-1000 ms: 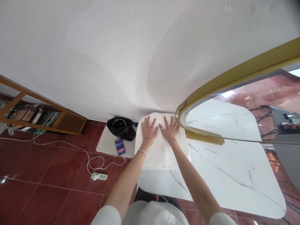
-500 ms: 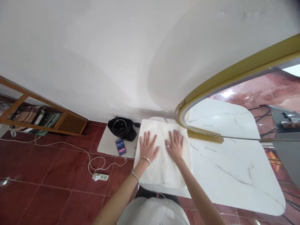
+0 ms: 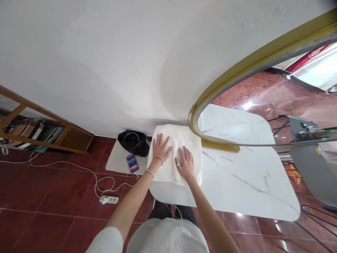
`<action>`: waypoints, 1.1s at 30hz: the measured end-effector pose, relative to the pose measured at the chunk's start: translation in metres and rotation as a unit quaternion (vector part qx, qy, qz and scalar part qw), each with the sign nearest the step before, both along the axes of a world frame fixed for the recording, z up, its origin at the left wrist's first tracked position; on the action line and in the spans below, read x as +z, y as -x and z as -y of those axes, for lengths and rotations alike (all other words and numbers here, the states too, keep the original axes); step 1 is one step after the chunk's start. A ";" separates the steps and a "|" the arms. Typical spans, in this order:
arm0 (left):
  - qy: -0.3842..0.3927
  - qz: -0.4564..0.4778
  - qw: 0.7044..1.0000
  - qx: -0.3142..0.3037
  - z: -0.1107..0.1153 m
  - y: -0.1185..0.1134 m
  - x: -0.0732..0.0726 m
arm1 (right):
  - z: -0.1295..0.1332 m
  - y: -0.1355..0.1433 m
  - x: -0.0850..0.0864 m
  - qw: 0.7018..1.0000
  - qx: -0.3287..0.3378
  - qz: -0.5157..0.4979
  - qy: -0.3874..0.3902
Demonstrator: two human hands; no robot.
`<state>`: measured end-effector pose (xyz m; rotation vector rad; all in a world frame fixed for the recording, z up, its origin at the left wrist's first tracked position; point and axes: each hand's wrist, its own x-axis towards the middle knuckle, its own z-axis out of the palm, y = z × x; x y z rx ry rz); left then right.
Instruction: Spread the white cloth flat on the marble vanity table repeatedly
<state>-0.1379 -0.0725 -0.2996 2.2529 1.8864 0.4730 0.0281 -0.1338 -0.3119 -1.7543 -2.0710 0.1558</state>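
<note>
A white cloth with a scalloped edge lies over the left end of a white marble-patterned table. Fingers spread, my left hand rests flat on the cloth's left half, with bands on the wrist. On the right half lies my right hand, its fingers apart and slightly bent, a ring on one finger. Neither hand holds anything. Between the hands the cloth shows soft creases.
An oval gold-framed mirror stands on the table against the white wall. On the floor at left are a black bag, a phone, a power strip and loose cables. A wooden shelf stands farther left.
The cloth has shifted toward the wall, baring the table's front edge, and has creased between my hands. Both hands stay on it; the right fingers are more bent. The view has shifted.
</note>
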 end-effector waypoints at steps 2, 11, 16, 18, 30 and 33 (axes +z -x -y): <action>-0.004 -0.004 1.000 -0.026 0.021 0.012 -0.003 | 0.021 -0.003 0.000 0.999 0.021 0.042 0.017; -0.052 -0.006 0.998 0.020 0.142 0.032 -0.011 | 0.076 0.003 0.008 0.991 0.104 0.077 0.033; -0.067 -0.021 0.997 -0.010 0.163 0.011 -0.013 | 0.111 -0.015 0.007 0.992 0.099 0.084 0.009; -0.080 -0.018 0.996 -0.036 0.163 0.001 -0.014 | 0.122 -0.026 0.004 0.993 0.077 0.087 -0.007; -0.099 -0.020 0.973 -0.207 0.129 -0.106 -0.026 | 0.153 -0.127 -0.019 0.987 -0.104 0.110 -0.047; -0.105 -0.013 0.972 -0.210 0.122 -0.130 -0.029 | 0.145 -0.157 -0.024 0.988 -0.113 0.105 -0.026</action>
